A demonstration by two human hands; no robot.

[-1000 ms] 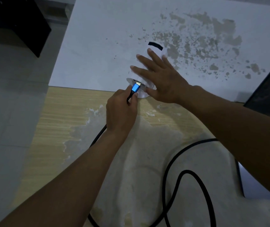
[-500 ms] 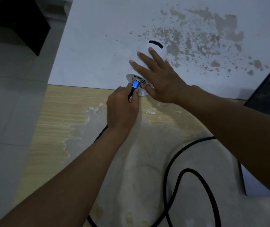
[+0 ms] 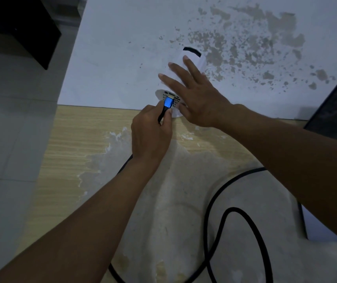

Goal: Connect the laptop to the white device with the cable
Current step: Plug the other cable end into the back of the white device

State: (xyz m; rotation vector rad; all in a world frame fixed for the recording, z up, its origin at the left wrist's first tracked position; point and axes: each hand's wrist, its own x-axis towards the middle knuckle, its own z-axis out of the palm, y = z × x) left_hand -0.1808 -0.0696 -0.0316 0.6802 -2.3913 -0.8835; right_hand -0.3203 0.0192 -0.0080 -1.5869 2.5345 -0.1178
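Both arms are bare all the way from the bottom edge up to the wrists, no sleeves showing. Left hand (image 3: pixel 151 133) and right hand (image 3: pixel 199 94) have no gloves, no rings, no watch or bands. Fingernails look short and plain.

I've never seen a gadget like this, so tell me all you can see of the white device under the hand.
The white device is a smooth, plastic-looking body lying against the white wall, a black strip at its far end. Its near end is a round face with a perforated grille and dark ports. The right hand lies flat on it; the left hand holds the cable's blue plug with its gold tip at a port.
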